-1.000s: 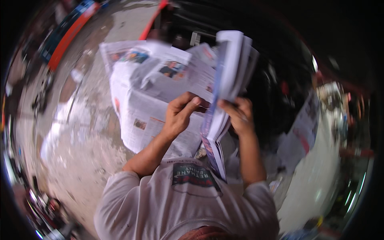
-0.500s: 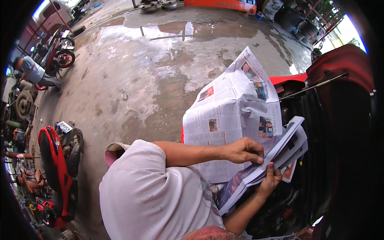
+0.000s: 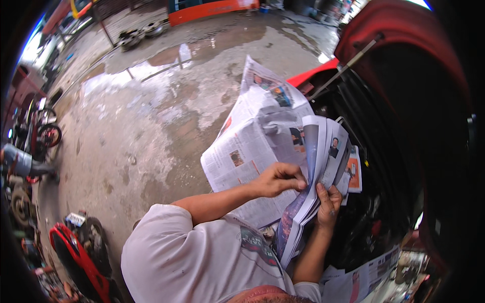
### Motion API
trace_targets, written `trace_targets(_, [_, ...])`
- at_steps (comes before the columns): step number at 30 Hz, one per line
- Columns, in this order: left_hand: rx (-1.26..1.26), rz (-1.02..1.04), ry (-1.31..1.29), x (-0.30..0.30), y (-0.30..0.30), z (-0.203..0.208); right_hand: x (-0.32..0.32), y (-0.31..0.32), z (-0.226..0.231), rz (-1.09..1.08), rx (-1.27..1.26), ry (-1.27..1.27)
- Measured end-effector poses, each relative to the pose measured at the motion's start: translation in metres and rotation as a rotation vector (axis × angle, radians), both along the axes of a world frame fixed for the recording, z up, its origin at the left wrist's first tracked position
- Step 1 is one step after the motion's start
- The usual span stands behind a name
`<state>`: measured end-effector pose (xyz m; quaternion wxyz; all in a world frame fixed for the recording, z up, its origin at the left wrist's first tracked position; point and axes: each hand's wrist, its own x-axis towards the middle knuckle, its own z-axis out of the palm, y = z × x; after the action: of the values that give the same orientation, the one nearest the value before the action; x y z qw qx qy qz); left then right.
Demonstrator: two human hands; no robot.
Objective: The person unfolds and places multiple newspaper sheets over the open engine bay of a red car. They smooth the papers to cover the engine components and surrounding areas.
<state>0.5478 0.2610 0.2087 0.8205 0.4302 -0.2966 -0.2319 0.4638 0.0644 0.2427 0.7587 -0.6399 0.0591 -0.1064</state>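
My right hand (image 3: 328, 204) grips a thick folded newspaper (image 3: 331, 154) by its edge, with the thumb on the near face. My left hand (image 3: 283, 179) is closed in a pinch at the left edge of that same bundle, on a page with a dark blue-purple picture. Beyond my left forearm a spread newspaper sheet (image 3: 247, 144) lies over the red car's front, creased and with one corner standing up. More folded paper with an orange picture (image 3: 355, 174) shows behind the bundle, over the dark engine bay (image 3: 353, 237).
The raised red hood (image 3: 404, 35) stands at the right on a prop rod (image 3: 348, 65). Another newspaper (image 3: 364, 283) lies at the lower right. A red motorcycle (image 3: 83, 257) stands at the lower left. A person (image 3: 20, 161) is at the far left. Puddles (image 3: 151, 65) wet the concrete floor.
The view has turned, so the floor and vehicles shift. The folded newspaper stands more upright in my right hand, and its pages are fanned apart more. The newspaper at the lower right shows more.
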Motion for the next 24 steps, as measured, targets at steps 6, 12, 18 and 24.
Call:
trace_targets(6, [0.084,-0.046,0.153,0.016,0.006,0.017,-0.008,0.001,0.019,-0.191,-0.366,-0.064])
trace_targets(12, [0.244,0.157,-0.192,0.006,-0.005,0.016,0.008,0.02,0.017,-0.147,-0.439,-0.112])
trace_targets(18, [0.137,0.215,0.025,0.015,0.0,-0.002,0.018,0.01,0.008,-0.184,-0.55,-0.199])
trace_targets(24, [-0.046,0.387,0.408,0.074,0.024,-0.03,-0.003,-0.028,0.012,-0.473,-0.057,-0.069])
